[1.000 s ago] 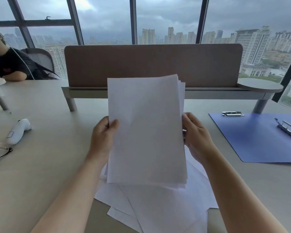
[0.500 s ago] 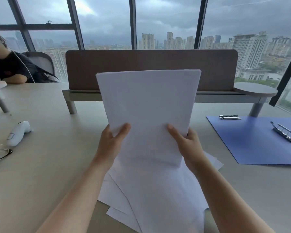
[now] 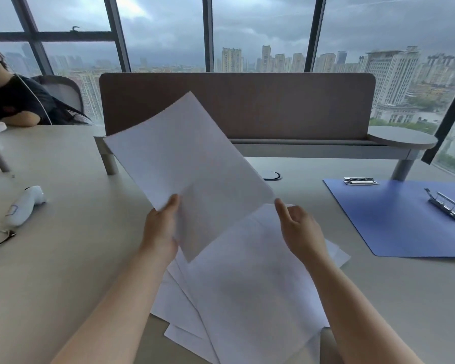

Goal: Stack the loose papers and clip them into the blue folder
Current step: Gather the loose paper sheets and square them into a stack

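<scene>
Left hand point(image 3: 160, 229) pinches blank papers point(image 3: 187, 166).

High-rise office: desk divider point(image 3: 237, 106), skyline windows point(image 3: 258, 32)

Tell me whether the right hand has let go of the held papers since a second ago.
Yes. The right hand has come off the held papers and sits just right of their corner, nearer the blue folder; only the left hand grips them.

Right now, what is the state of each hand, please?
Left hand: closed grip on the raised paper stack, thumb on front.
Right hand: open, holding nothing, just beside the stack's corner.
</scene>
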{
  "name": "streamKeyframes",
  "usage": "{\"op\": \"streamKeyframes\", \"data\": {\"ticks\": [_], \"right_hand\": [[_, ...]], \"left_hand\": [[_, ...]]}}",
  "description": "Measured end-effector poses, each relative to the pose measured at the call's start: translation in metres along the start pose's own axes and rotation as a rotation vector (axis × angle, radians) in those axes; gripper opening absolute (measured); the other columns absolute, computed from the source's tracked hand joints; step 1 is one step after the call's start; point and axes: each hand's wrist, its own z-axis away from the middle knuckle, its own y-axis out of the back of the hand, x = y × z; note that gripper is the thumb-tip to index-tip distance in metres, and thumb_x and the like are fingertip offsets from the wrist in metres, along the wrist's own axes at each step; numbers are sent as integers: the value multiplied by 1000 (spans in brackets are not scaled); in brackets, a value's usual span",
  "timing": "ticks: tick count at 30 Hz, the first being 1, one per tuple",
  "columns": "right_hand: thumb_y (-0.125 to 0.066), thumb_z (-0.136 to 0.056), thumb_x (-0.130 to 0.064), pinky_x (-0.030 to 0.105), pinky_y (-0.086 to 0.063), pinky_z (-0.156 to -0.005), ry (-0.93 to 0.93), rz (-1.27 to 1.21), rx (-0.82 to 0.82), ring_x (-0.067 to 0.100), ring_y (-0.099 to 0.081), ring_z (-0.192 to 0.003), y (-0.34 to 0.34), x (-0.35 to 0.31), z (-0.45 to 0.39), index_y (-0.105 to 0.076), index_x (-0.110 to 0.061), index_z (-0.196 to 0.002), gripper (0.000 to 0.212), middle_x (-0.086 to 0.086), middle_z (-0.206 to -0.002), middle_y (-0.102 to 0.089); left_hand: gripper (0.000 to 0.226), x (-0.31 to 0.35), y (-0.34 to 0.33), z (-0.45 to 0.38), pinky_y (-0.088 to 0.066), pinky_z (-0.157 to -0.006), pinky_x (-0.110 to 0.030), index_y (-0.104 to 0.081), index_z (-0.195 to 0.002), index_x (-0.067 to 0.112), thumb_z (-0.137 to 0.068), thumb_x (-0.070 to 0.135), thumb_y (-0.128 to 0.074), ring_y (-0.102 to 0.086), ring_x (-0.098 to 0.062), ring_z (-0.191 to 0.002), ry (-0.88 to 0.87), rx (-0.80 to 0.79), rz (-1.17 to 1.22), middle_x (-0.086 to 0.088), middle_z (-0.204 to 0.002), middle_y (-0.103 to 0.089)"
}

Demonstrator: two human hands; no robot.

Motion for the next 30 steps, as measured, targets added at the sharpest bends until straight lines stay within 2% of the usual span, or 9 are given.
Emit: {"op": "streamKeyframes", "data": {"ticks": [3, 5, 7, 12, 17, 19, 25, 28, 30], "right_hand": [[-34, -86, -78, 39, -44, -79, -65, 145, -20, 28, -57, -102, -2, 7, -5, -61, -32, -100, 56, -1, -99, -63], [-49, -86, -72, 43, -45, -98, -103, 176, -7, 30, -52, -126, -3, 8, -7, -51, -23, -136, 71, 7, -132, -59], [-57, -84, -67, 45, -43, -106, -123, 151, 26, 30, -48, -133, 0, 5, -8, -45, -20, -144, 76, 9, -142, -53], [-66, -86, -54, 42, -45, -105, -207, -55, 49, 29, -48, -134, 11, 1, -14, -44, -12, -147, 78, 8, -149, -49], [-73, -83, -49, 38, -55, -69, -298, -312, -5, 24, -61, -97, 13, -2, -19, -48, -10, -144, 77, 6, -117, -60], [-75, -81, -50, 34, -54, -58, -317, -336, -41, 26, -62, -101, 11, -3, -19, -50, -11, -142, 76, 6, -114, -60], [-74, -81, -52, 32, -50, -69, -335, -357, -255, 24, -64, -81, 12, -6, -12, -62, -9, -125, 63, 14, -112, -69], [-80, -64, -55, 34, -39, -74, -324, -330, -343, 25, -48, -72, 8, -1, -8, -63, 2, -116, 79, 14, -86, -67], [-79, -79, -29, 31, -49, -69, -274, -286, -392, 26, -58, -67, 10, 1, -6, -70, 3, -110, 46, 12, -80, -67]], "left_hand": [[21, -7, 9, -2, -57, -82, -29, -69, -111, 10, -98, 23, -58, -74, -20, -90, 148, -30, 61, -11, -107, -75], [21, -7, 14, -1, -58, -63, -21, -66, -98, 15, -102, 28, -49, -73, -16, -61, 223, -93, 72, -7, -70, -76], [35, -4, 17, 1, -46, -39, -15, -63, -76, 17, -104, 25, -42, -59, -6, -38, 338, -167, 263, 5, -51, -65], [49, -6, 16, 2, -42, -35, -15, -68, -62, 14, -103, 22, -44, -54, -6, -35, 398, -225, 454, 6, -50, -60], [29, -8, 16, 0, -42, -36, -15, -61, -76, 17, -101, 23, -49, -53, -6, -36, 418, -189, 478, 6, -51, -60], [34, -8, 16, 0, -41, -36, -14, -62, -72, 17, -102, 25, -48, -51, -6, -34, 421, -194, 453, 6, -49, -57], [29, -10, 14, -2, -39, -35, -13, -61, -75, 17, -101, 23, -51, -51, -9, -32, 380, -147, 345, 5, -50, -60], [45, -12, 11, -1, -40, -35, -12, -71, -64, 15, -102, 20, -49, -55, -9, -34, 345, -158, 356, 4, -53, -66], [44, -11, 10, 1, -43, -37, -12, -73, -66, 14, -102, 18, -47, -60, -8, -39, 327, -178, 358, 3, -58, -70]]}}
